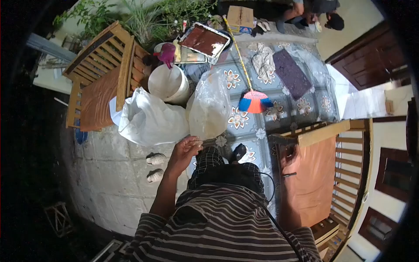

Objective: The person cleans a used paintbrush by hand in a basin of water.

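Note:
My left hand (187,150) is beside the lower edge of a clear plastic bag (210,107), its fingers bent towards the thumb; whether it grips the bag's edge cannot be made out. A white sack (150,118) stands just left of that bag, with a white bucket (168,84) behind it. On the right, my right hand (290,160) is at the corner of a wooden bench with an orange-brown cushion (315,179). Its fingers are partly in shadow, and what they hold, if anything, is hidden.
A broom (254,102) with an orange and blue head lies on the tiled mat. Beyond are a purple mat (291,73), a tray of brown paint (204,40) and a cardboard box (240,18). Another bench (100,83) stands left; a person crouches at the top right.

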The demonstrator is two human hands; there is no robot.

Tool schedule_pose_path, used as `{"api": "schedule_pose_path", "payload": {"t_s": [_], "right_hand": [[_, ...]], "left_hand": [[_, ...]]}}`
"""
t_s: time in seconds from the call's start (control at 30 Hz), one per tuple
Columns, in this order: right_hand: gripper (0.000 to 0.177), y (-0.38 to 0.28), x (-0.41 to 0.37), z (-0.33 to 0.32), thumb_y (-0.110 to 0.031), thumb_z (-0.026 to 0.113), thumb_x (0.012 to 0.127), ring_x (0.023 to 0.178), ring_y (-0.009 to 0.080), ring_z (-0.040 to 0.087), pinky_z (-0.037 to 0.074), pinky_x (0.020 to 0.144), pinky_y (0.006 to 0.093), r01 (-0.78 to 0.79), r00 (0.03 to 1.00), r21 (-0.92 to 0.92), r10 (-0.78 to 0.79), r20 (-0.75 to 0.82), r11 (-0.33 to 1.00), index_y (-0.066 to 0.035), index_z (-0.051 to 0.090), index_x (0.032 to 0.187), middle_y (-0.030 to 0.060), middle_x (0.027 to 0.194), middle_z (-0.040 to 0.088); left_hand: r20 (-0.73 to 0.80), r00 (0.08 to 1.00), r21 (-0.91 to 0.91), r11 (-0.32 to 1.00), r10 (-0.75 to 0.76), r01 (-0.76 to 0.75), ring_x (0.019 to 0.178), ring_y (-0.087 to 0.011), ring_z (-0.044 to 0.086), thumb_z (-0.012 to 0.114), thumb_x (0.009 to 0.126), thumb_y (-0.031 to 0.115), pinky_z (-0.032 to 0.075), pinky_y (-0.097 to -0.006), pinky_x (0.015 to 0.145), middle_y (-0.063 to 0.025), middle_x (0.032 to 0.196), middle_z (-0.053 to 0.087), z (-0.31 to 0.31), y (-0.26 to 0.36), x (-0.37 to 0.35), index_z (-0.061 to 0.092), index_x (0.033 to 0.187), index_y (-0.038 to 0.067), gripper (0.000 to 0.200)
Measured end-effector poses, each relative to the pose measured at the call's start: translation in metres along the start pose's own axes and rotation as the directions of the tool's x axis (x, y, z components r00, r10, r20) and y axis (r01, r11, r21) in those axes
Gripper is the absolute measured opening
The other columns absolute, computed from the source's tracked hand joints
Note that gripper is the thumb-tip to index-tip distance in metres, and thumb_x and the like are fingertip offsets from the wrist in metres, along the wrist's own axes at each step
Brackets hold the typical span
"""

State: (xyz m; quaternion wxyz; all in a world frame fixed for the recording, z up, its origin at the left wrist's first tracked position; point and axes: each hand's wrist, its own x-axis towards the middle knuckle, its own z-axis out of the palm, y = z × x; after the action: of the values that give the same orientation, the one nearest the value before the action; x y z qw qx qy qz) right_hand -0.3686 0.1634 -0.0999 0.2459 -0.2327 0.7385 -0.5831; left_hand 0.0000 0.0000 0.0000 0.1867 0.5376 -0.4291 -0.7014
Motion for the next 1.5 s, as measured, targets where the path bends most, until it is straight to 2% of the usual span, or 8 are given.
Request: {"api": "schedule_pose_path", "payload": {"t_s": [0.17,0.2,0.23,1.03,1.3,1.37,1.43,1.5], "right_hand": [[0.02,-0.066,0.09,0.013,-0.024,0.048,0.083,0.048,0.0189,0.047,0.034,0.038,0.0302,-0.331,0.943,0.301,0.304,0.136,0.894,-0.011,0.045,0.069,0.0049,0.057,0.043],[0.014,-0.065,0.1,0.032,-0.018,0.05,0.078,0.051,0.0252,0.047,0.036,0.043,0.0342,0.141,0.98,-0.139,-0.119,0.159,0.98,-0.008,0.045,0.07,0.0089,0.059,0.045],[0.01,-0.069,0.11,0.044,-0.011,0.052,0.073,0.053,0.0315,0.048,0.038,0.047,0.0382,0.59,0.807,-0.501,-0.475,0.35,0.633,-0.005,0.045,0.071,0.0128,0.061,0.046],[0.01,-0.105,0.303,0.299,-0.003,0.056,0.077,0.072,0.0201,0.062,0.05,0.064,0.0315,0.615,0.642,-0.338,-0.204,0.739,0.712,-0.005,0.056,0.087,0.009,0.078,0.061],[0.012,0.043,0.501,0.468,-0.01,0.055,0.074,0.073,0.0312,0.061,0.049,0.066,0.0369,0.637,0.47,-0.375,0.046,0.881,0.673,-0.005,0.061,0.082,0.0132,0.076,0.062],[0.02,0.121,0.568,0.504,-0.018,0.059,0.073,0.075,0.0246,0.063,0.05,0.066,0.0342,0.982,0.011,-0.023,0.065,0.998,0.185,-0.005,0.059,0.089,0.0116,0.074,0.063],[0.024,0.141,0.584,0.54,-0.024,0.059,0.076,0.067,0.0227,0.06,0.05,0.064,0.0353,0.02,0.443,-0.681,0.604,0.663,0.732,-0.007,0.058,0.093,0.008,0.068,0.06],[0.026,0.169,0.605,0.572,-0.026,0.058,0.079,0.079,0.0222,0.058,0.048,0.073,0.0408,-0.225,0.345,-0.763,0.782,0.519,0.606,-0.009,0.058,0.099,0.0059,0.08,0.06]], "left_hand": [[-0.205,0.979,-0.122,0.992,-0.005,-0.02,0.096,-0.0203,0.06,0.053,0.088,0.02,0.047,-0.0309,0.081,-0.0115,0.112,0.057,0.029,-0.023,0.006,0.046,0.119,0.001,0.037],[-0.265,0.962,-0.155,0.988,-0.062,0.021,0.095,-0.0202,0.06,0.054,0.088,0.022,0.047,-0.0303,0.081,-0.0113,0.11,0.058,0.018,-0.029,0.009,0.047,0.117,0.001,0.036],[-0.271,0.96,-0.172,0.985,-0.076,0.029,0.095,-0.0201,0.06,0.054,0.088,0.022,0.047,-0.0303,0.081,-0.0111,0.109,0.058,0.02,-0.029,0.013,0.048,0.116,0.001,0.036],[-0.675,0.681,-0.529,0.829,-0.282,-0.181,0.091,-0.0188,0.061,0.054,0.087,0.014,0.049,-0.0288,0.077,-0.0103,0.105,0.061,-0.036,-0.001,0.113,0.051,0.114,0.001,0.03],[-0.688,0.677,-0.475,0.868,-0.263,-0.146,0.091,-0.0176,0.061,0.059,0.083,0.011,0.05,-0.029,0.076,-0.0092,0.102,0.062,-0.049,0.074,0.316,0.052,0.112,0.001,0.032],[-0.698,0.695,-0.28,0.959,-0.173,-0.043,0.093,-0.0188,0.061,0.06,0.082,0.009,0.05,-0.0307,0.077,-0.0104,0.103,0.061,-0.064,0.084,0.394,0.051,0.112,0.0,0.033],[-0.691,0.721,-0.104,0.994,-0.051,-0.03,0.098,-0.02,0.059,0.064,0.079,0.009,0.049,-0.0325,0.081,-0.0141,0.111,0.057,-0.085,0.128,0.47,0.049,0.114,0.0,0.04],[-0.714,0.7,0.019,1.0,0.027,-0.02,0.1,-0.0234,0.058,0.067,0.074,0.009,0.048,-0.0352,0.082,-0.0151,0.111,0.056,-0.099,0.151,0.545,0.046,0.12,0.001,0.051]]}}
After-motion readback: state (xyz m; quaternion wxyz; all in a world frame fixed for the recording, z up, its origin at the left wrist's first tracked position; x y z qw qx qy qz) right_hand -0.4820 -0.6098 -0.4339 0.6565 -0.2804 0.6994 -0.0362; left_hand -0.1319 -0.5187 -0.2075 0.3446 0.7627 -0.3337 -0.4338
